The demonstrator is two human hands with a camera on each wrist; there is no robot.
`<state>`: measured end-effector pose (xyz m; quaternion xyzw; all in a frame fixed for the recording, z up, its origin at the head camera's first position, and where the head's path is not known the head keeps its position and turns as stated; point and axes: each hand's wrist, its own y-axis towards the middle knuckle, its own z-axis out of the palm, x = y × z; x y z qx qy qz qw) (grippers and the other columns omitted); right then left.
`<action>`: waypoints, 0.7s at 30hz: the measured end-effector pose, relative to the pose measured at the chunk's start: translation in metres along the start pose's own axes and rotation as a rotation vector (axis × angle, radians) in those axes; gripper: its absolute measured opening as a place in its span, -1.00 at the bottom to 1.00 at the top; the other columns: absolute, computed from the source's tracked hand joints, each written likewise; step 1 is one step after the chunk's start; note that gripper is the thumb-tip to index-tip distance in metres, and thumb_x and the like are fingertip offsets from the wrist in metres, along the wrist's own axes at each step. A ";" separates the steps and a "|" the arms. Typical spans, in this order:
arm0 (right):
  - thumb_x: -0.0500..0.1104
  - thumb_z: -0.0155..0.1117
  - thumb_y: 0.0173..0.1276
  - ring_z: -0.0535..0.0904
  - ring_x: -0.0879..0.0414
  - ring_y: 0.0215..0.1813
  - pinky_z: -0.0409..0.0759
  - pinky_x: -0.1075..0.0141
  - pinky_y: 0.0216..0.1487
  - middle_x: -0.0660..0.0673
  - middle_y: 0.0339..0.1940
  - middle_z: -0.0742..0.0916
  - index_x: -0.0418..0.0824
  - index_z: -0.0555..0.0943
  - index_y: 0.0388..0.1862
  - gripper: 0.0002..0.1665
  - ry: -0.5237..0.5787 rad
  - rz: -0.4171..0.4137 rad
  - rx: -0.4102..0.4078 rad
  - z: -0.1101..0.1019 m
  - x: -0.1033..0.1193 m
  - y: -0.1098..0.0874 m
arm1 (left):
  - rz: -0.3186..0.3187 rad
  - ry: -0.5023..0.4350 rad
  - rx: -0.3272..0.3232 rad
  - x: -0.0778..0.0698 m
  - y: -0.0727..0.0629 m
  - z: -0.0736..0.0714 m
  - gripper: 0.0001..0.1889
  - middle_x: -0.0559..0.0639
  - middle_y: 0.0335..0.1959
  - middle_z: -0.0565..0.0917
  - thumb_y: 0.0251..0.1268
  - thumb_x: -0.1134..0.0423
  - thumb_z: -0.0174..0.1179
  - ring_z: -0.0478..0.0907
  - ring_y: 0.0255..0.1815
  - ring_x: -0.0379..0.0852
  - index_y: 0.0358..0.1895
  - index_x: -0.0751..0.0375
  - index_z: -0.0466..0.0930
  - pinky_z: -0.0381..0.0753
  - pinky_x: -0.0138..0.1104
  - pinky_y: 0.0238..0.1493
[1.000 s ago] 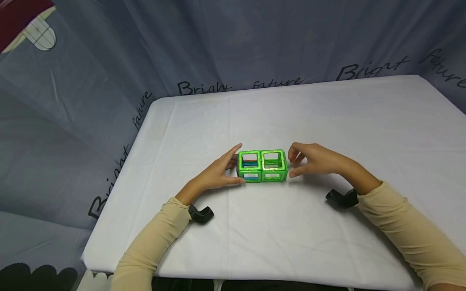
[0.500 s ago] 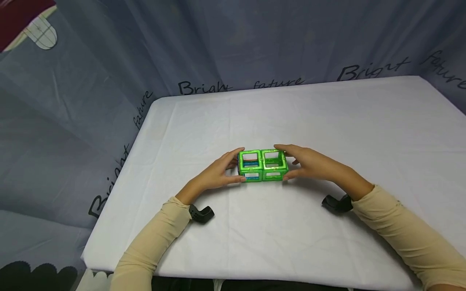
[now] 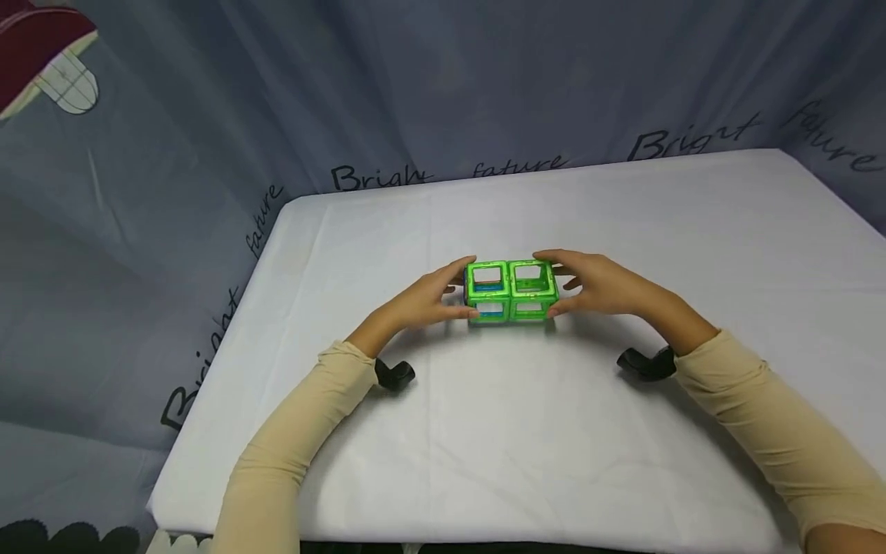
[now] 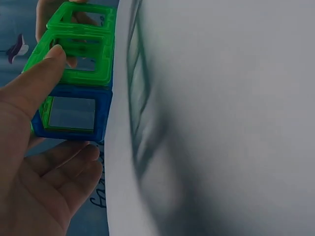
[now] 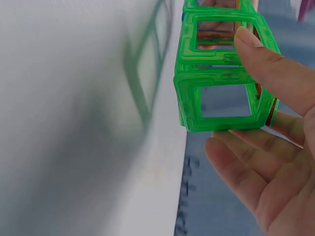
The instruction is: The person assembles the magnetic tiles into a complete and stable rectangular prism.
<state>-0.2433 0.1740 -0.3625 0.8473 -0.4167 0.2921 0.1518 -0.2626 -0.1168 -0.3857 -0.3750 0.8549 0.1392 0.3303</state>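
Observation:
Two joined cubes of magnetic tiles point(image 3: 510, 292) hang a little above the white table, between both hands. Most tile frames are green; the left end tile point(image 4: 101, 113) is blue, and a bit of red shows at the back in the right wrist view. My left hand point(image 3: 422, 302) grips the left end, thumb on the front face and a finger at the top back edge. At the other end my right hand point(image 3: 605, 285) grips the block the same way, thumb point(image 5: 266, 59) against the front. Its lower fingers lie loosely bent beside the end tile.
A white cloth covers the table point(image 3: 554, 431). Grey fabric point(image 3: 443, 85) with handwritten lettering stands behind and to the left. Black wrist-worn devices point(image 3: 647, 364) sit under both wrists.
My right hand has come in from the right and taken hold of the block's right end. Both hands have then raised the block off the table, slightly away and to the right.

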 end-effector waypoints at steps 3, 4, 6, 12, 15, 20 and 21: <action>-0.18 0.52 -0.03 0.34 -0.23 0.25 0.51 0.07 0.03 -0.32 0.34 0.31 -0.31 0.17 0.38 0.04 0.020 0.043 -0.013 -0.011 -0.012 0.006 | -0.047 0.055 0.031 0.000 0.025 -0.006 -0.07 0.11 0.28 0.34 0.14 -0.03 0.26 0.27 0.28 -0.09 0.46 0.14 -0.13 0.24 -0.22 0.26; -0.19 0.52 -0.04 0.33 -0.24 0.25 0.50 0.06 0.04 -0.32 0.34 0.30 -0.30 0.16 0.38 0.04 0.026 0.056 -0.016 -0.014 -0.017 0.008 | -0.064 0.072 0.042 0.001 0.032 -0.007 -0.06 0.11 0.28 0.34 0.14 -0.05 0.25 0.25 0.30 -0.08 0.46 0.11 -0.14 0.22 -0.20 0.27; -0.20 0.51 -0.03 0.31 -0.26 0.26 0.47 0.04 0.06 -0.34 0.35 0.28 -0.30 0.15 0.38 0.04 0.034 0.079 -0.009 -0.019 -0.025 0.012 | -0.099 0.101 0.061 0.002 0.046 -0.007 -0.06 0.11 0.29 0.33 0.14 -0.08 0.24 0.21 0.32 -0.06 0.47 0.08 -0.14 0.17 -0.17 0.30; -0.21 0.47 0.04 0.22 -0.29 0.31 0.38 -0.03 0.14 -0.34 0.38 0.21 -0.27 0.11 0.40 0.02 0.091 0.152 0.030 -0.020 -0.048 0.021 | -0.172 0.121 0.092 0.010 0.069 0.001 -0.06 0.09 0.35 0.26 0.14 -0.08 0.24 0.14 0.37 -0.04 0.46 0.07 -0.15 0.09 -0.18 0.34; -0.19 0.45 0.06 0.14 -0.30 0.35 0.28 -0.09 0.20 -0.34 0.40 0.18 -0.26 0.07 0.42 0.03 0.077 0.184 0.050 -0.016 -0.054 0.023 | -0.202 0.136 0.113 0.012 0.072 0.007 -0.05 0.10 0.37 0.22 0.15 -0.12 0.21 0.12 0.38 0.00 0.47 0.03 -0.20 0.09 -0.16 0.34; 0.03 0.48 0.02 -0.20 -0.32 0.42 -0.11 -0.23 0.29 -0.38 0.44 0.00 -0.28 -0.13 0.47 0.26 -0.082 0.192 0.023 -0.010 -0.055 0.018 | -0.224 0.249 0.100 0.012 0.062 0.011 0.05 0.09 0.47 -0.08 0.14 -0.23 0.14 -0.14 0.44 0.07 0.47 0.02 -0.41 -0.14 -0.02 0.37; 0.09 0.47 0.01 -0.29 -0.32 0.42 -0.18 -0.27 0.28 -0.38 0.45 -0.05 -0.27 -0.18 0.48 0.31 -0.129 0.200 0.008 -0.009 -0.054 0.016 | -0.230 0.302 0.087 0.011 0.057 0.012 0.06 0.10 0.47 -0.14 0.14 -0.27 0.11 -0.21 0.45 0.12 0.47 0.02 -0.44 -0.20 0.06 0.35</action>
